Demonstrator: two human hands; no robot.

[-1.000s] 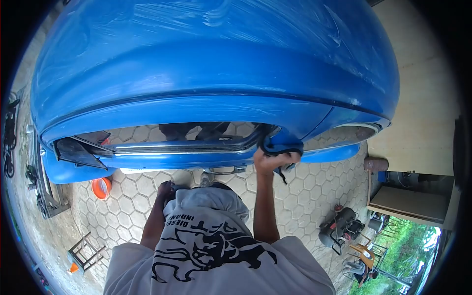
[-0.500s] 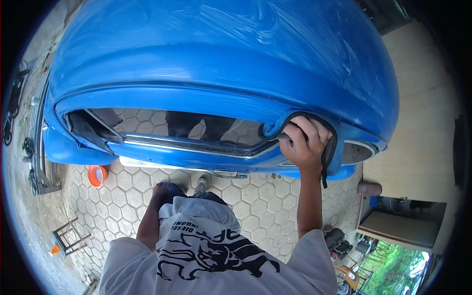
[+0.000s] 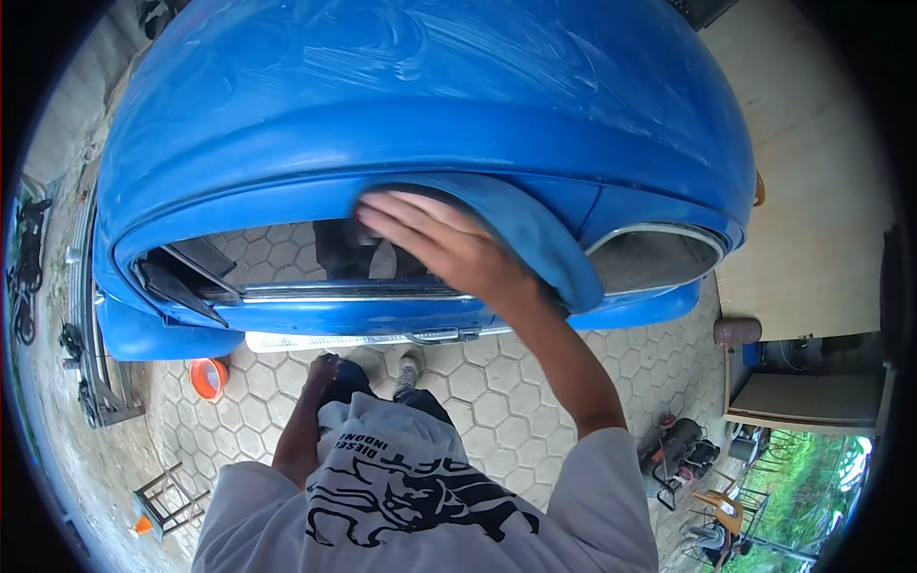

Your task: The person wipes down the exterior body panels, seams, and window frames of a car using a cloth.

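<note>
My right hand (image 3: 449,239) presses a blue microfiber cloth (image 3: 549,244) with a dark edging against the blue car (image 3: 430,134), on the band above the side window. The fingers are stretched out and slightly blurred, and part of the cloth trails to the right behind the hand. Whitish swirls and streaks mark the car's roof. Down at my side, my left hand (image 3: 326,367) is near my dark-trousered leg; its fingers are too small and shaded to make out.
An orange bucket (image 3: 207,378) stands on the hexagonal pavers by the car. At lower left is a small stool (image 3: 172,498). A compressor-like machine (image 3: 680,449) sits at right, near a wooden cabinet (image 3: 802,399). Metal bars (image 3: 86,315) lie along the left side.
My right hand has swept the cloth leftward from the rear window pillar to above the side window. The cloth now stretches out behind it. My left hand stays low by my leg.
</note>
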